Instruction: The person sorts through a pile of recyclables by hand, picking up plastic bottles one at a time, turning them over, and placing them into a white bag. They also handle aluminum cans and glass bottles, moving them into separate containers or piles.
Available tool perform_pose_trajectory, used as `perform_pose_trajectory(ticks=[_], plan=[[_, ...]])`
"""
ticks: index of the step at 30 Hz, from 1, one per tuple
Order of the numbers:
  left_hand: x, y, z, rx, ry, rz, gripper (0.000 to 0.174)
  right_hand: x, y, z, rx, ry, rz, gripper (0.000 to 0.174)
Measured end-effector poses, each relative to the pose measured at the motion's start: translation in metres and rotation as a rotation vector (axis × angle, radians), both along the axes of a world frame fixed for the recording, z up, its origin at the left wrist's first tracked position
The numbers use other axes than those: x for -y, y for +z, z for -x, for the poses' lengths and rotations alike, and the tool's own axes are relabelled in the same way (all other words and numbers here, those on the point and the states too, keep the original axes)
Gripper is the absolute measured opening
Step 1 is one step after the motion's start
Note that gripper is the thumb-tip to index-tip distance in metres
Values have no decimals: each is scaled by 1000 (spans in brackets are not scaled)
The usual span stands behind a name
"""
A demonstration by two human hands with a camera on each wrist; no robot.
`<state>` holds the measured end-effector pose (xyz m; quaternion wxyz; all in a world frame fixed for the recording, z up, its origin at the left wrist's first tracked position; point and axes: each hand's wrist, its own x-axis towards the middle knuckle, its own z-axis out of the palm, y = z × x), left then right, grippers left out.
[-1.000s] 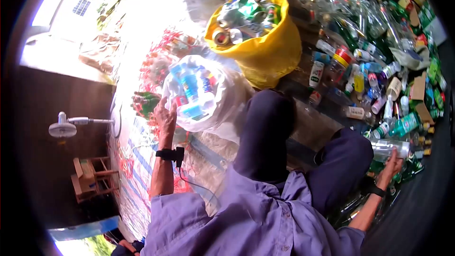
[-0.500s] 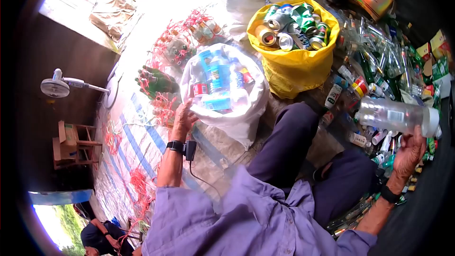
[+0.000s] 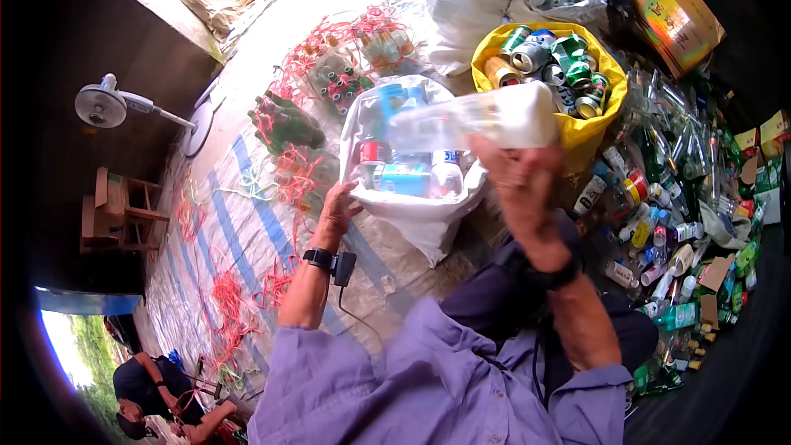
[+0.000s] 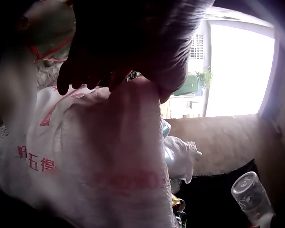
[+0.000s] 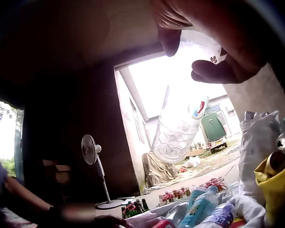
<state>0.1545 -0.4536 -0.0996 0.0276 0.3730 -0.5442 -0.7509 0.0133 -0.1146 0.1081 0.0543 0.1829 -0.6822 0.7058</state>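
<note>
My right hand (image 3: 523, 185) holds a large clear plastic bottle (image 3: 453, 122) by its white-capped end (image 3: 531, 111). The bottle is tilted above a white sack (image 3: 432, 231), its base toward the sack's mouth. In the right wrist view, thumb and finger lie around the bottle's washed-out upper end, and the clear ribbed body (image 5: 175, 137) hangs below. My left hand (image 3: 334, 213) grips the sack's near-left rim; the left wrist view shows the cloth bunched at its dark fingers (image 4: 90, 71). Inside the sack lie several plastic bottles, among them a blue-labelled bottle (image 3: 404, 177).
A yellow sack (image 3: 577, 136) of crushed cans stands beyond the white one. Loose bottles (image 3: 659, 231) heap up at the right. Green glass bottles (image 3: 288, 125) tied with red string stand at the left, near a fan (image 3: 103, 105). Another person (image 3: 152, 387) bends at lower left.
My right hand has brought the bottle from the heap at the right, up and leftward over the white sack. My left hand has stayed at the sack's rim as the view shifted.
</note>
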Motion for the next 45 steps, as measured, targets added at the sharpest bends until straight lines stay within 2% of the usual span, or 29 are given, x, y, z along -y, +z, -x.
perform_pose_trajectory(ticks=[2, 4, 6, 7, 8, 9, 11, 12, 14, 15, 19, 21, 22, 24, 28, 30, 34, 36, 40, 41, 44, 45], plan=[[-4, -2, 1, 32, 23, -16, 59, 46, -8, -3, -28, -9, 10, 63], [-12, 3, 2, -1, 2, -224, 60, 91, -53, 1, -202, -9, 54, 63], [-15, 1, 2, -12, 26, -233, 60, 109, -90, -6, 19, 154, -8, 63], [-16, 2, 1, -45, -14, -187, 59, 109, -105, -12, 36, 157, -109, 66], [-19, 3, 2, -79, -56, -140, 59, 104, -122, -16, 41, 163, -107, 66], [-30, 20, 3, -84, -45, -103, 58, 98, -142, -17, 107, 210, -186, 69], [-34, 21, 6, -110, -52, -75, 57, 90, -140, -19, 290, 270, -306, 78], [-36, 18, 5, -140, -68, -48, 57, 92, -144, -19, 300, 271, -308, 78], [-36, 11, 8, -121, -44, -25, 57, 98, -147, -10, 91, 150, -227, 81], [-36, 10, 9, -106, -14, 3, 57, 92, -125, -9, 234, 167, -258, 78], [-36, 13, 11, -153, -17, 17, 55, 100, -141, -4, 205, 166, -405, 75], [-36, 18, 11, -171, -12, -14, 52, 102, -139, -9, 24, 123, -439, 72], [-35, 18, 13, -170, -10, -15, 52, 103, -135, -12, 24, 126, -439, 72], [-33, 17, 15, -243, 66, -226, 52, 102, -128, -17, -88, 78, -447, 69], [-25, 5, 13, -220, 37, -191, 59, 103, -132, -19, -260, 51, -510, 67], [-26, 1, 14, -206, 123, -151, 58, 108, -139, -19, -308, -13, -544, 66], [-34, 9, 18, -218, 169, -92, 56, 112, -146, -26, -275, 15, -642, 65], [-37, 15, 21, -348, 306, -174, 52, 114, -146, -26, -339, 32, -608, 70], [-13, 2, 21, -374, 315, -230, 52, 110, -139, -27, -312, 103, -575, 71], [-3, 0, 21, -312, 222, -306, 53, 111, -140, -27, -249, 153, -599, 70], [16, 1, 28, -243, 140, -484, 51, 111, -140, -28, -177, 220, -652, 69], [18, 2, 33, -271, 184, -474, 47, 111, -139, -28, -167, 236, -683, 68]])
